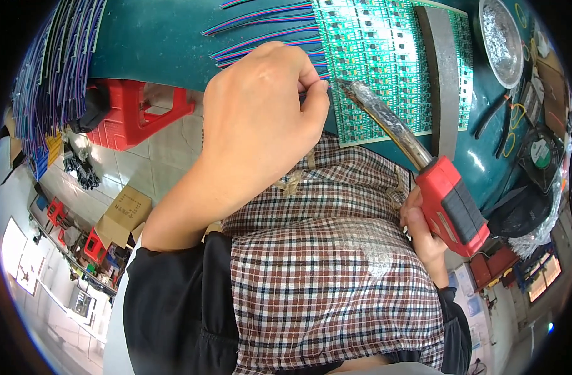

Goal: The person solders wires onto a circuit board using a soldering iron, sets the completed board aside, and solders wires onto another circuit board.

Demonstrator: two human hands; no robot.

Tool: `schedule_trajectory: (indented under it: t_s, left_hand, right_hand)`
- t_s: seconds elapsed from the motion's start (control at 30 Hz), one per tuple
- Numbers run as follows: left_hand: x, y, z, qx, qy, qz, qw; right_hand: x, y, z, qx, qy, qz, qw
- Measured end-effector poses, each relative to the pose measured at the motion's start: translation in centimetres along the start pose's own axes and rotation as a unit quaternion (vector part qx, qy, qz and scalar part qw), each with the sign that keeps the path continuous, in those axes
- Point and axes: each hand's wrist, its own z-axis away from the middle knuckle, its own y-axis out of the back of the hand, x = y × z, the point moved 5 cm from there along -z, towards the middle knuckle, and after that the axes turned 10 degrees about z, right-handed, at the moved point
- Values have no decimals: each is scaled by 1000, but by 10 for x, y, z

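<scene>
My left hand (261, 106) is closed in a pinch at the left edge of a green circuit board panel (373, 62). Its thumb and fingers grip a multicoloured ribbon wire, mostly hidden by the hand. More ribbon wires (267, 26) run leftward from the same edge in a row. My right hand (417, 228) wraps round the handle of a red and black soldering gun (451, 203). Its long metal barrel slants up and left, with the tip over the board near my left fingertips. Whether the tip touches the board, I cannot tell.
A dark grey bar (442, 75) lies across the board. To the right are a metal bowl (501, 40), pliers (503, 125) and a small fan (541, 153). Wire bundles (58, 69) hang at the table's left. Below stand a red stool (120, 119) and a cardboard box (126, 215).
</scene>
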Motion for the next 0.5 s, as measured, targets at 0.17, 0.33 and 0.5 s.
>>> schedule_trajectory:
  t_s: [0.17,0.33,0.5]
  left_hand:
    - [1,0,2,5,3,1,1000]
    - [0,1,0,-4,2,-7,1000]
    - [-1,1,-2,-21,2,8,1000]
  right_hand:
    - [1,-1,2,-10,15,-12,1000]
    - [4,-1,3,-6,-9,-16,1000]
    - [3,0,0,-29,31,-10,999]
